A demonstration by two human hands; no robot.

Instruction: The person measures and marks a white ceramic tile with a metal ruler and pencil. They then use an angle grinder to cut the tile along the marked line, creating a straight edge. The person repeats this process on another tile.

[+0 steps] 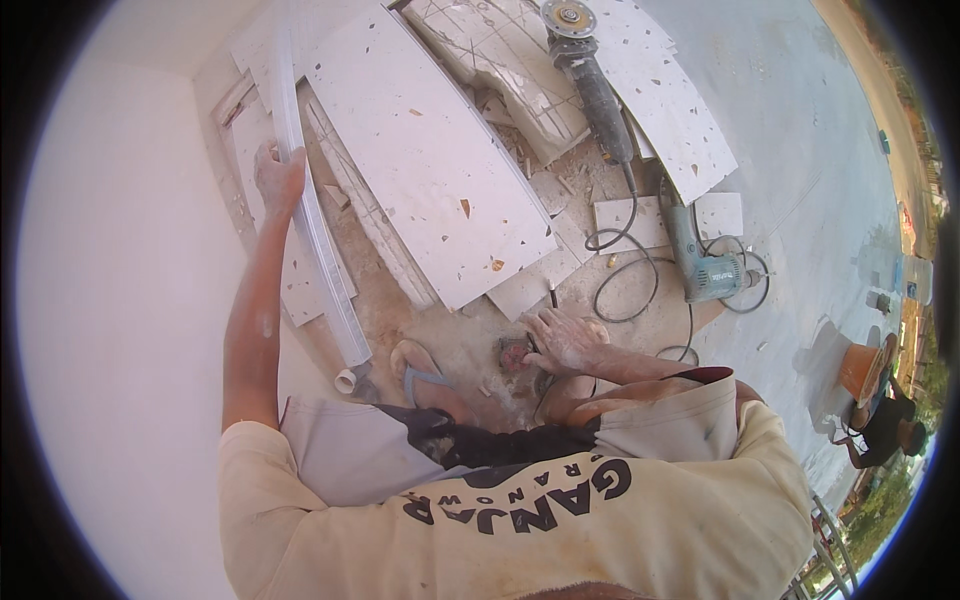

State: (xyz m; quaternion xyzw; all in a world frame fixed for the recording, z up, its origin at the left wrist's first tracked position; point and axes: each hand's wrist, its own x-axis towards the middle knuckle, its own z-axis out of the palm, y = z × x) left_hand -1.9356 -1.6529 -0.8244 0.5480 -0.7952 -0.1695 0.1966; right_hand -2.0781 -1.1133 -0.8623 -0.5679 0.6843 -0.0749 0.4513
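Note:
My left hand [280, 180] is closed around a long silvery metal straightedge [318, 232], which slants down toward my feet beside the white wall. My right hand [566, 342] is low in front of my knee, fingers curled down and dusty. Under its fingertips lies a small round red and dark object [514, 354], whose kind I cannot make out. A short thin black stick [553, 293] shows just above the knuckles; whether the fingers hold it is hidden. Big white speckled tile slabs [420, 160] lie ahead, between the hands.
An angle grinder [590, 85] rests on the slabs, and a teal power drill [705, 262] lies to the right with its cable [640, 300] looped. Broken concrete [510, 80] sits among the slabs. A white pipe end [346, 381] is near my sandalled foot [425, 375]. Another person [885, 430] is far right.

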